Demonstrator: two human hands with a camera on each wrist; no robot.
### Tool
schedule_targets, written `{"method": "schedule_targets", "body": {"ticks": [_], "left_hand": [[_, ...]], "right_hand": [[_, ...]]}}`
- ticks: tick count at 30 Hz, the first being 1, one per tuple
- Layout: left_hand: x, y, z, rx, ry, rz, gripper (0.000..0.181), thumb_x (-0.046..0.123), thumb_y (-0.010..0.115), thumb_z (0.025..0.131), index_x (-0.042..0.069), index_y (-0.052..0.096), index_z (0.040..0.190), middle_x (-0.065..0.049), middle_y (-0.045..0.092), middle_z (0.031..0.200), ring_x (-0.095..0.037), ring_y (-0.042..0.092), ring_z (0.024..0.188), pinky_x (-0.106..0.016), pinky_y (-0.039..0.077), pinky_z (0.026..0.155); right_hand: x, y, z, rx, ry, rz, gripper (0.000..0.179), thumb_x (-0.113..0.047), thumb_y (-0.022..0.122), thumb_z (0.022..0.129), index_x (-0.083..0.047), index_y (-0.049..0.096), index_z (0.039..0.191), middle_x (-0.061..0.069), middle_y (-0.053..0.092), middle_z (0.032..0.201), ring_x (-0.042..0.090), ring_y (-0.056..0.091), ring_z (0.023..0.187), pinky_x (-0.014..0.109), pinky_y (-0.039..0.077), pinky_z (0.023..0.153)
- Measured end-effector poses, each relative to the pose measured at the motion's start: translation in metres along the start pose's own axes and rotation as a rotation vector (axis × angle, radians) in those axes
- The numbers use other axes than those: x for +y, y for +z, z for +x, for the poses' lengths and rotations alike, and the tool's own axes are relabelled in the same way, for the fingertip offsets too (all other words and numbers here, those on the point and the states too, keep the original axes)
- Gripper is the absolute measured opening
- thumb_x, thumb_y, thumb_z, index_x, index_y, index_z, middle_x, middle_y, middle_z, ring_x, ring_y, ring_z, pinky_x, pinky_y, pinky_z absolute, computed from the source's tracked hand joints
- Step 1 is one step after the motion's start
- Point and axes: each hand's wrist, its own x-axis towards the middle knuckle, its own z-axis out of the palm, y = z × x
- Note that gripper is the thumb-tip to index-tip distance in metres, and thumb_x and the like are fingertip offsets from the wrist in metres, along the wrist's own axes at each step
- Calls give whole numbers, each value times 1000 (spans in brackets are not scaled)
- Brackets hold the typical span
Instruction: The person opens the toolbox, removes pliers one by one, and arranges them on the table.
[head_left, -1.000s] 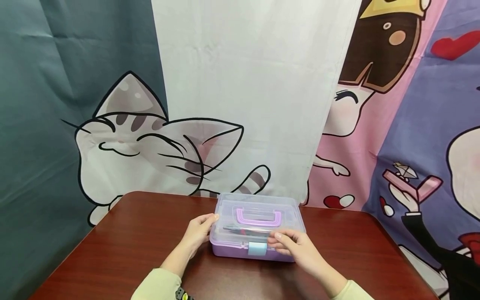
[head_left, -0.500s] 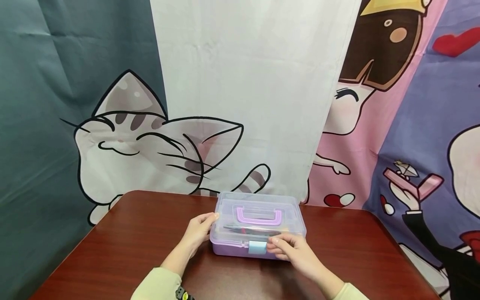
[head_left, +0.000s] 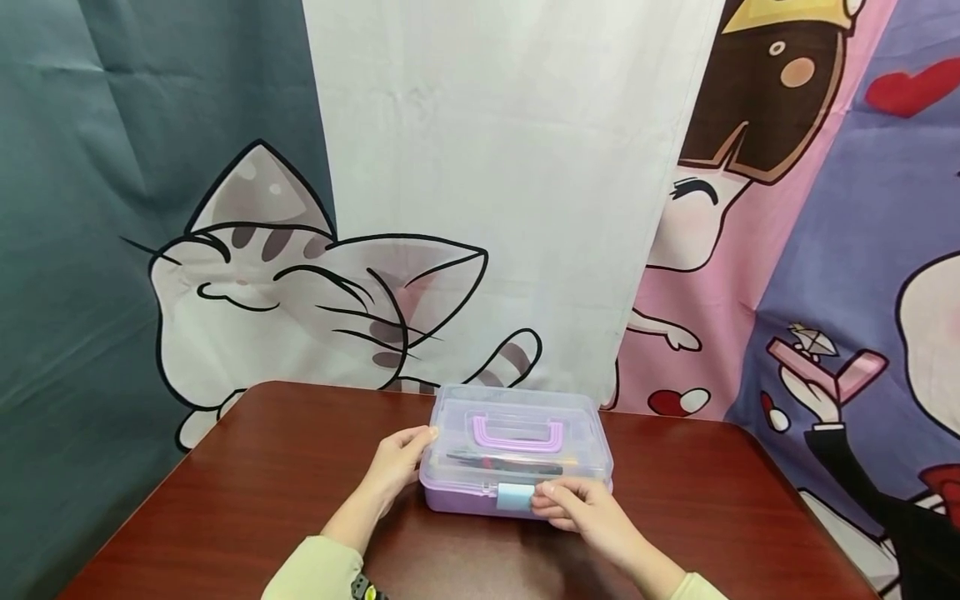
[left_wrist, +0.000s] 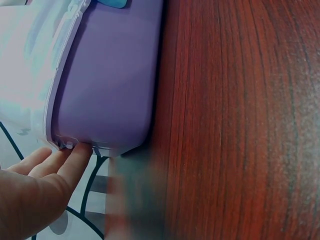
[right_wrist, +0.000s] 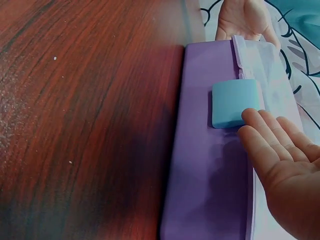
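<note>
A purple storage box [head_left: 465, 502] with a clear lid [head_left: 525, 404] and a purple carrying handle [head_left: 517, 444] stands on the table, lid down. A light blue latch [head_left: 514, 497] sits at the middle of its front. My left hand [head_left: 393, 467] touches the left end of the box; in the left wrist view its fingers [left_wrist: 75, 162] lie fairly straight against the end below the lid's rim. My right hand [head_left: 581, 507] is at the latch's right edge. In the right wrist view its fingers [right_wrist: 265, 140] extend to the blue latch [right_wrist: 235, 103], fingertips at its corner.
The red-brown wooden table [head_left: 262, 483] extends around the box on both sides and in front. Long thin items [head_left: 502, 462] show blurred through the lid. A cartoon-printed curtain [head_left: 487, 167] hangs behind the table's back edge.
My right hand has shifted slightly down and left, from over the lid's front edge to the latch's right side. The left hand and the box look unmoved.
</note>
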Motion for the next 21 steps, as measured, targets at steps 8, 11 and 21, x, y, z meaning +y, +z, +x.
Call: {"method": "schedule_targets", "body": {"ticks": [8, 11, 21], "left_hand": [[0, 1, 1, -6, 2, 2, 61, 41, 63, 88, -3, 53, 129, -20, 61, 122, -26, 62, 106, -41, 58, 85], [0, 1, 2, -10, 6, 1, 62, 42, 63, 88, -4, 53, 129, -21, 61, 122, -26, 62, 105, -41, 58, 85], [1, 0, -1, -5, 22, 3, 61, 40, 62, 89, -5, 52, 130, -23, 59, 123, -26, 62, 104, -42, 58, 84]], "right_hand": [[6, 1, 0, 13, 31, -3, 46, -27, 47, 99, 15, 57, 115, 27, 66, 107, 30, 66, 100, 38, 57, 86], [9, 2, 0, 32, 56, 1, 46, -29, 48, 98, 13, 58, 114, 26, 67, 107, 28, 67, 99, 38, 57, 86], [14, 4, 0, 69, 102, 40, 49, -32, 50, 97, 14, 59, 113, 26, 68, 105, 29, 67, 97, 42, 57, 85]]}}
